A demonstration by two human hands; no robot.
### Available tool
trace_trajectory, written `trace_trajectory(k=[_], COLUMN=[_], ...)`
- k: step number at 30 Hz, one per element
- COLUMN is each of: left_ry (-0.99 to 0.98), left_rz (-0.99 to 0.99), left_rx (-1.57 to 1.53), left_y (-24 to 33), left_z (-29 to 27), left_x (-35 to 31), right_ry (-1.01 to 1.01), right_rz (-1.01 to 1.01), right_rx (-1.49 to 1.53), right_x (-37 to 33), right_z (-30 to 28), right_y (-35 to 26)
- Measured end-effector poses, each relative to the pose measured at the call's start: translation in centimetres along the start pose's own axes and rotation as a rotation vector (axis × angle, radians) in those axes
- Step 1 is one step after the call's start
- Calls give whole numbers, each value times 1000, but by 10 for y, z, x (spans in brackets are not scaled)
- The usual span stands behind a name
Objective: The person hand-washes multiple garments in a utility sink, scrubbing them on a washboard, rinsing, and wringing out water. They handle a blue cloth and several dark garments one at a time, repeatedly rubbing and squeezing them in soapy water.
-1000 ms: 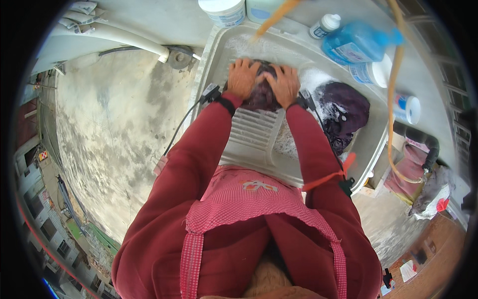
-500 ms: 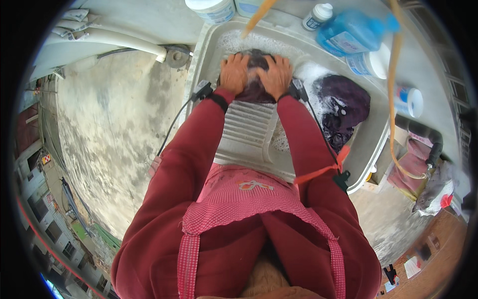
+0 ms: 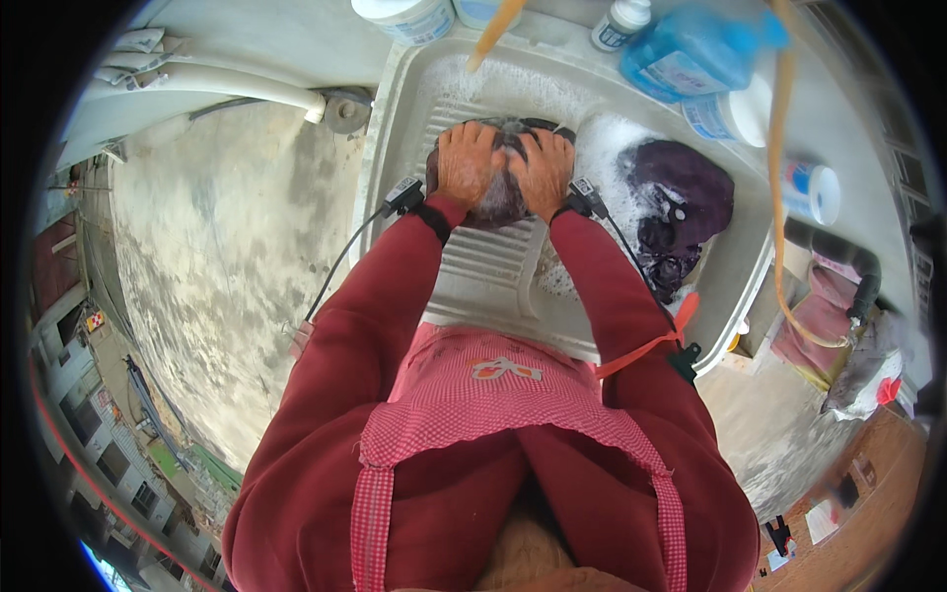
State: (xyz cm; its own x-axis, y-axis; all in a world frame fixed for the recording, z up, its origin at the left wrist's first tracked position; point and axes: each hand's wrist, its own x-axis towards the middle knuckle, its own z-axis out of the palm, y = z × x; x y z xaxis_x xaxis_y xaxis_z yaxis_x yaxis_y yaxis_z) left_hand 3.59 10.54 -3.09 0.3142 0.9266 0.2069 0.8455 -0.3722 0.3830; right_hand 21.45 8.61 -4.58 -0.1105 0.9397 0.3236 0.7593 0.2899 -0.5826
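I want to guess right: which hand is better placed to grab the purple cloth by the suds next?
Probably the right hand: it's nearer the purple cloth, with suds between them. The left hand is farther away, beyond the right one. Both hands rest on the dark cloth.

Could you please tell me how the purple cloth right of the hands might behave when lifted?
The purple cloth would probably droop limply, as it lies in loose folds. It looks soaked, glossy in places, so it may be heavy for its size. White suds along its edge suggest it could be slippery to grip.
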Motion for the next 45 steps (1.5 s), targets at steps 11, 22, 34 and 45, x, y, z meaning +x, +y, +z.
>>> trace_trajectory(k=[11,22,34,45], left_ry=[139,70,325,-71], left_rz=[194,-299,19,65], left_rx=[-142,-731,96,-45], left_y=[32,13,2,15], left_z=[-50,-47,-1,-22], left_x=[-67,-6,16,-48], right_ry=[145,-58,77,-91], right_rz=[-87,81,85,-14], right_rx=[118,374,-4,125], right_x=[-49,9,15,-35], right_z=[-39,-43,13,-16], right_y=[-56,-42,-13,-35])
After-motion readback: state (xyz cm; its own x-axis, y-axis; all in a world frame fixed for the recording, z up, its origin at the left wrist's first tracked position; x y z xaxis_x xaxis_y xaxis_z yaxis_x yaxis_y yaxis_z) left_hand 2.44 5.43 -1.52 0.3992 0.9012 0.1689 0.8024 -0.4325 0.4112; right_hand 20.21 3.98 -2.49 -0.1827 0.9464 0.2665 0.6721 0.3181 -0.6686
